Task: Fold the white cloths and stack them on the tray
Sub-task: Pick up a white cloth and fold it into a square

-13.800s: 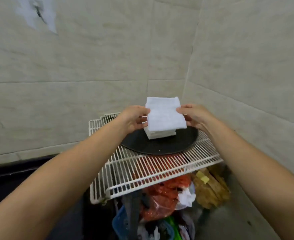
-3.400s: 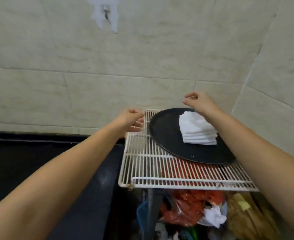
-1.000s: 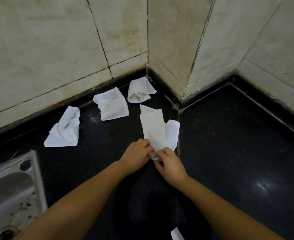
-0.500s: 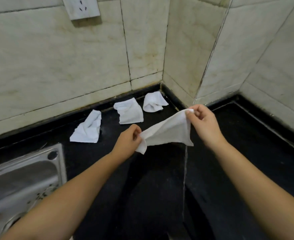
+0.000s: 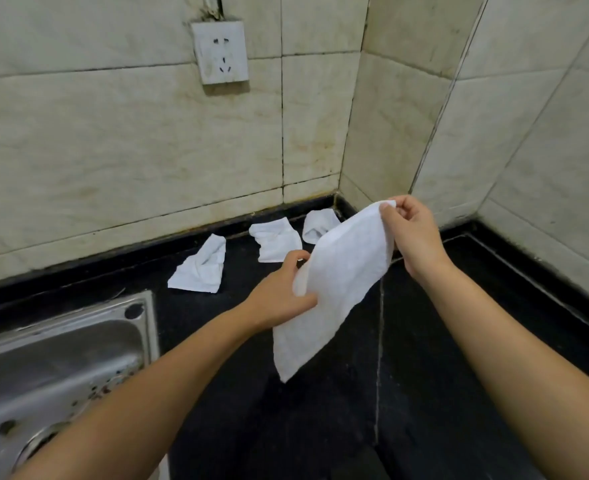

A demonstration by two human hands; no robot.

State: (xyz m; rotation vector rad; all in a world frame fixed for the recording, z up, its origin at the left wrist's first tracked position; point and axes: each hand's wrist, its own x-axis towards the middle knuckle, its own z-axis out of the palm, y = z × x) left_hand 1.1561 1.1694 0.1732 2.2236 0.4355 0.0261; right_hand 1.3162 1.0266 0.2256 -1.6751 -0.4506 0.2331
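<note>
The right hand (image 5: 412,233) is pinching the top corner of a white cloth (image 5: 334,285) between thumb and fingertips, lifting it above the black bench (image 5: 442,375). The left hand (image 5: 282,296) is gripping the cloth's left edge lower down, so the fabric is hanging slantwise in the air, its bottom corner dangling free (clear of the surface). Three more crumpled cloths are lying along the bench's back edge, towards the back corner: one (image 5: 201,266) nearest the steel sink (image 5: 54,368), a second (image 5: 276,239) in the middle, and a third (image 5: 319,224) partly hidden behind the held cloth. A wall socket (image 5: 221,51) is sitting on the tiles above.
</note>
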